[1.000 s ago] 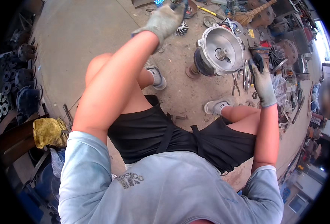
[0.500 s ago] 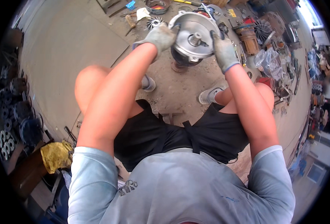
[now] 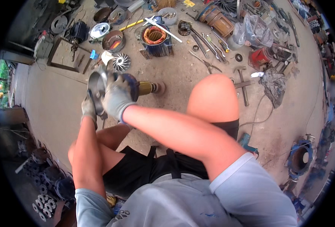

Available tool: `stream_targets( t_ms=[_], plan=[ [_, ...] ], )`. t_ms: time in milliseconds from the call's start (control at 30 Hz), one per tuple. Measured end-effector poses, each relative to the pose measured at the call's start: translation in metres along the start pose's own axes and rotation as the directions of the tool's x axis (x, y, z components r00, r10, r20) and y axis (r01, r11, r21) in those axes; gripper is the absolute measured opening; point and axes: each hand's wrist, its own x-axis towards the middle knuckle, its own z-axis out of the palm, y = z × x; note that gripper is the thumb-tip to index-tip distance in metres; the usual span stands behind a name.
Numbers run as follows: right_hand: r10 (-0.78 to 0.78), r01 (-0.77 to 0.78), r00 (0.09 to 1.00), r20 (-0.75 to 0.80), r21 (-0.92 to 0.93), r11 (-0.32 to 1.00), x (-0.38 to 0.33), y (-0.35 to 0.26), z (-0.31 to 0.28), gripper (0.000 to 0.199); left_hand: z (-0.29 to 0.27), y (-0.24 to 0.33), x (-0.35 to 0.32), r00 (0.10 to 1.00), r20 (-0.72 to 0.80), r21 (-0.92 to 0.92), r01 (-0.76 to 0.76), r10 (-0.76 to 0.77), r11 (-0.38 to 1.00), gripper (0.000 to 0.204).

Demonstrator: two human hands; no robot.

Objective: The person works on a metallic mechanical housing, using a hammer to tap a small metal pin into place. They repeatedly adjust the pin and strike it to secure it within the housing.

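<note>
Both my gloved hands grip a round grey metal motor end cover (image 3: 94,84) with a rotor behind it and a brass-coloured shaft (image 3: 149,88) sticking out to the right. It is held on its side above the concrete floor. My left hand (image 3: 88,109) clasps the cover's lower rim. My right hand (image 3: 117,98) wraps over the cover's front and the rotor body. My bare knees are below and to the right of it.
A blue stator with copper windings (image 3: 154,36) stands ahead, and a white fan impeller (image 3: 121,61) lies just beyond the cover. Wrenches (image 3: 209,42), a plastic bag (image 3: 255,30), a rag (image 3: 273,86) and a blue housing (image 3: 300,159) lie right. Gears (image 3: 42,185) pile up lower left.
The cover with its rotor went from upright ahead of me to lying on its side at my left, both hands still on it. My view swung with it.
</note>
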Motion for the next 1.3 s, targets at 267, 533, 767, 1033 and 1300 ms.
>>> stream_targets(
  t_ms=[267, 533, 767, 1033, 1300],
  plan=[
    [0.002, -0.016, 0.989, 0.148, 0.09, 0.996, 0.021, -0.013, -0.006, 0.087, -0.022, -0.013, -0.016, 0.998, -0.023, -0.363, 0.045, -0.058, 0.931, 0.059],
    [-0.033, 0.035, 0.999, -0.014, 0.586, 0.81, 0.031, 0.066, -0.069, 0.046, -0.001, 0.102, -0.104, 0.975, 0.155, 0.237, -0.191, 0.157, 0.952, 0.035],
    [-0.065, 0.082, 0.996, -0.055, 0.412, 0.908, 0.02, 0.127, -0.11, 0.046, 0.021, 0.161, -0.15, 0.951, 0.248, 0.44, -0.281, 0.186, 0.853, 0.058],
    [-0.135, 0.143, 0.99, -0.045, 0.327, 0.934, 0.015, 0.162, -0.095, 0.05, 0.019, 0.151, -0.138, 0.942, 0.23, 0.319, -0.31, 0.245, 0.896, 0.054],
    [-0.132, 0.168, 0.981, -0.144, 0.285, 0.944, 0.011, 0.145, -0.095, 0.048, 0.026, 0.151, -0.139, 0.937, 0.206, 0.241, -0.328, 0.282, 0.913, 0.055]
  ],
)
